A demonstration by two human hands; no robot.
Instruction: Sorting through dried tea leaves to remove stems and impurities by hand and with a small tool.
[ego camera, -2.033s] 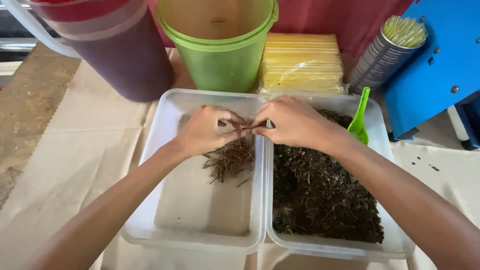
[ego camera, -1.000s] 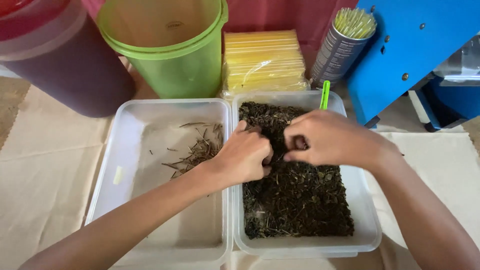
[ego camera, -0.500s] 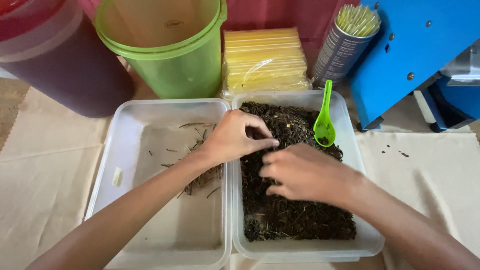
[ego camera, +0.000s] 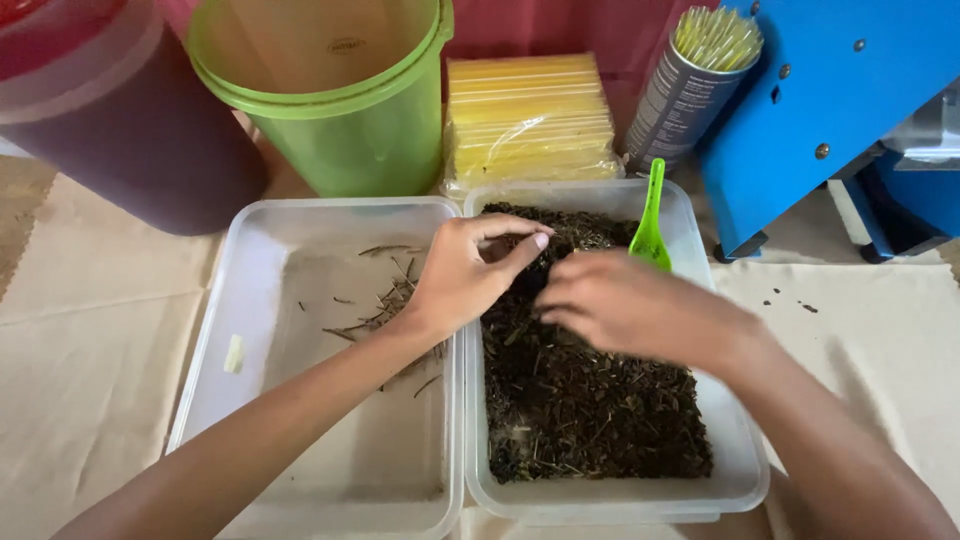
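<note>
Two clear plastic trays sit side by side. The right tray holds a bed of dark dried leaves. In the left tray lies a small scatter of thin dry stems. My left hand reaches across the shared rims, thumb and fingertips pinched together over the leaves. My right hand hovers just right of it, fingers curled down onto the leaves. Whether either hand holds a stem is hidden. A green plastic scoop stands in the leaves at the far end.
Behind the trays stand a green bucket, a dark red tub, a stack of yellow packets and a tin of yellow straws. A blue machine is at the right. Beige cloth covers the table.
Both hands went from the left tray's stems to the leaf tray. Over the last half second my right hand rose toward the left hand's fingertips.
</note>
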